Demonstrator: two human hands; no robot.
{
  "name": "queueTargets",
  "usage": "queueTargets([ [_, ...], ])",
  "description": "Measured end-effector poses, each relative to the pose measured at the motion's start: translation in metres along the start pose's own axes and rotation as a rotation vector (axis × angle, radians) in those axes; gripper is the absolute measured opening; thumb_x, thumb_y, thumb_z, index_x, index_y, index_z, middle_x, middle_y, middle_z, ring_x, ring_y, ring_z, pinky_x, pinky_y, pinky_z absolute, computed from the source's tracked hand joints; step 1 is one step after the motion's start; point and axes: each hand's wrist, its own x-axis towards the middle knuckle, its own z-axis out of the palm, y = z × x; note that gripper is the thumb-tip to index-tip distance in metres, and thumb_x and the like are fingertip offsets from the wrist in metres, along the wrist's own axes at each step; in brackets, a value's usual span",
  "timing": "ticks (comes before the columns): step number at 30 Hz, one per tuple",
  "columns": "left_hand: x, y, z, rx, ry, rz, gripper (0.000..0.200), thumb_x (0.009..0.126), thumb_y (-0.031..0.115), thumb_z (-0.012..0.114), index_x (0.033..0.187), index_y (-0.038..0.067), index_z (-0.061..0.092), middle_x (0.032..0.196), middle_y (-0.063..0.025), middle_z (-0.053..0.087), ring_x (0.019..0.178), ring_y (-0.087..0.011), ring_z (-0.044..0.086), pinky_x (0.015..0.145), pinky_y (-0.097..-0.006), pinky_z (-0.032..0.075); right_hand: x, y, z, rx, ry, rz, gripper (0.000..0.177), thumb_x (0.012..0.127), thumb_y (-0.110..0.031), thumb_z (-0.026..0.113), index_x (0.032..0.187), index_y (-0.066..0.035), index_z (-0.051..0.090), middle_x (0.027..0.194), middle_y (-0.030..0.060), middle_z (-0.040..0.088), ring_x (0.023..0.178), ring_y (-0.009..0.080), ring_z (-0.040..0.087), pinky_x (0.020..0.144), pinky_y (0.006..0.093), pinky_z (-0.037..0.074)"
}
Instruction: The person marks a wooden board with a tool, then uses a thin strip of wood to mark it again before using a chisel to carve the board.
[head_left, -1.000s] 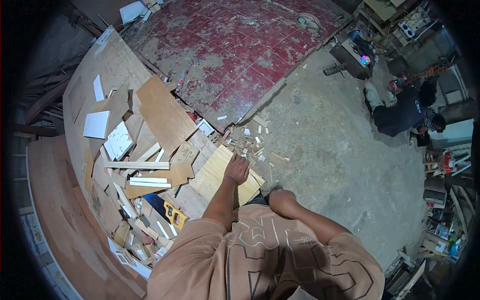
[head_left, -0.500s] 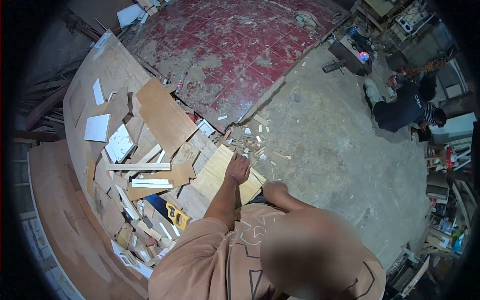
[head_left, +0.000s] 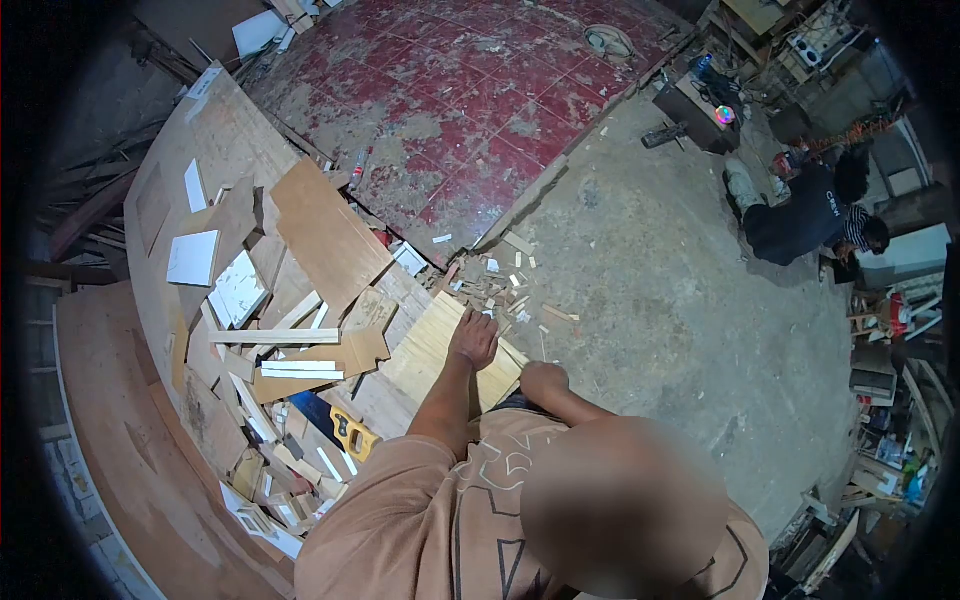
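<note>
My left hand (head_left: 474,337) presses on a pale plywood piece (head_left: 428,352) at the near right edge of the wooden work surface (head_left: 235,125). Its fingers are bent over the wood, near the piece's right part. Just to the right, my right hand (head_left: 545,382) is closed like a fist beside the edge of the plywood. Whatever it grips is hidden from view. A handsaw (head_left: 350,433) with a yellow handle lies to the left of my left forearm, among offcuts.
White and brown boards (head_left: 325,235) and strips are strewn over the work surface. Small wood scraps (head_left: 515,285) lie on the concrete floor (head_left: 650,270). Another person (head_left: 797,215) crouches at the right. A dark box (head_left: 697,115) stands at the upper right.
My right hand has shifted slightly to the left, closer to the plywood edge. My left hand stays on the wood. The other person has barely moved.
</note>
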Motion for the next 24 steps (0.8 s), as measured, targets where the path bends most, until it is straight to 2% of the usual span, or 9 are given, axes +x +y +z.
queueTargets([
  [3, -0.001, 0.004, 0.003, 0.018, -0.002, 0.006, 0.025, 0.088, 0.026, 0.048, 0.099, 0.006, 0.057, 0.1, -0.0132, 0.058, 0.106, -0.0289, 0.051, 0.105, -0.0457, 0.029, -0.036, 0.016, -0.026, -0.049, -0.085, -0.039, 0.028, 0.085, -0.016, 0.051, 0.1, -0.003, 0.071, 0.104, 0.0204, 0.068, 0.095, 0.0352, 0.068, 0.076, 0.044, 0.056],
  [7, 0.0, 0.003, 0.005, 0.024, -0.013, 0.01, 0.026, 0.087, 0.027, 0.05, 0.1, 0.006, 0.057, 0.102, -0.0124, 0.058, 0.106, -0.0284, 0.052, 0.105, -0.0458, 0.03, -0.068, 0.003, -0.074, -0.163, -0.182, -0.076, 0.028, 0.084, -0.016, 0.053, 0.099, -0.003, 0.072, 0.106, 0.0202, 0.068, 0.095, 0.0346, 0.068, 0.076, 0.0443, 0.055],
  [11, 0.001, 0.002, 0.007, 0.019, -0.035, 0.004, 0.028, 0.086, 0.028, 0.05, 0.101, 0.006, 0.057, 0.103, -0.013, 0.058, 0.107, -0.0289, 0.051, 0.106, -0.0461, 0.029, -0.022, 0.0, -0.035, -0.115, -0.129, -0.079, 0.027, 0.083, -0.016, 0.054, 0.099, -0.002, 0.072, 0.104, 0.0213, 0.068, 0.094, 0.0345, 0.068, 0.076, 0.0443, 0.056],
  [13, 0.001, 0.003, 0.006, 0.031, -0.037, -0.002, 0.028, 0.086, 0.028, 0.05, 0.101, 0.006, 0.057, 0.103, -0.0137, 0.058, 0.108, -0.0294, 0.051, 0.107, -0.0462, 0.028, 0.001, -0.011, -0.025, -0.01, -0.08, -0.006, 0.027, 0.083, -0.014, 0.054, 0.098, -0.001, 0.071, 0.102, 0.0222, 0.068, 0.092, 0.0347, 0.069, 0.075, 0.0442, 0.056],
  [17, -0.001, 0.0, 0.001, 0.024, -0.077, -0.031, 0.028, 0.086, 0.028, 0.05, 0.101, 0.006, 0.057, 0.103, -0.0144, 0.057, 0.109, -0.0299, 0.05, 0.108, -0.0464, 0.027, 0.004, 0.003, 0.004, 0.085, 0.08, 0.026, 0.023, 0.081, -0.013, 0.053, 0.089, 0.0, 0.07, 0.096, 0.0235, 0.069, 0.087, 0.0361, 0.069, 0.073, 0.0459, 0.055],
  [18, -0.002, -0.002, 0.003, 0.023, -0.048, -0.03, 0.028, 0.086, 0.028, 0.05, 0.101, 0.006, 0.057, 0.103, -0.0143, 0.057, 0.109, -0.03, 0.05, 0.108, -0.0467, 0.027, -0.004, 0.007, -0.002, 0.088, 0.078, 0.023, 0.023, 0.081, -0.013, 0.053, 0.089, 0.0, 0.07, 0.096, 0.0235, 0.069, 0.087, 0.0361, 0.069, 0.073, 0.0459, 0.055],
  [20, -0.005, -0.002, 0.006, 0.016, -0.025, -0.028, 0.027, 0.086, 0.028, 0.05, 0.1, 0.006, 0.057, 0.102, -0.0143, 0.057, 0.109, -0.0301, 0.05, 0.108, -0.047, 0.026, -0.043, 0.011, -0.03, -0.02, -0.071, -0.034, 0.024, 0.083, -0.014, 0.054, 0.097, -0.002, 0.07, 0.101, 0.0207, 0.069, 0.093, 0.0336, 0.069, 0.074, 0.0423, 0.055],
  [24, -0.003, 0.001, 0.004, 0.033, -0.026, -0.032, 0.026, 0.086, 0.027, 0.049, 0.098, 0.005, 0.056, 0.101, -0.0144, 0.057, 0.108, -0.0302, 0.05, 0.109, -0.0477, 0.025, -0.072, 0.023, -0.054, -0.066, -0.038, -0.158, 0.024, 0.083, -0.014, 0.053, 0.095, 0.0, 0.068, 0.098, 0.0214, 0.069, 0.092, 0.035, 0.068, 0.074, 0.0437, 0.055],
])
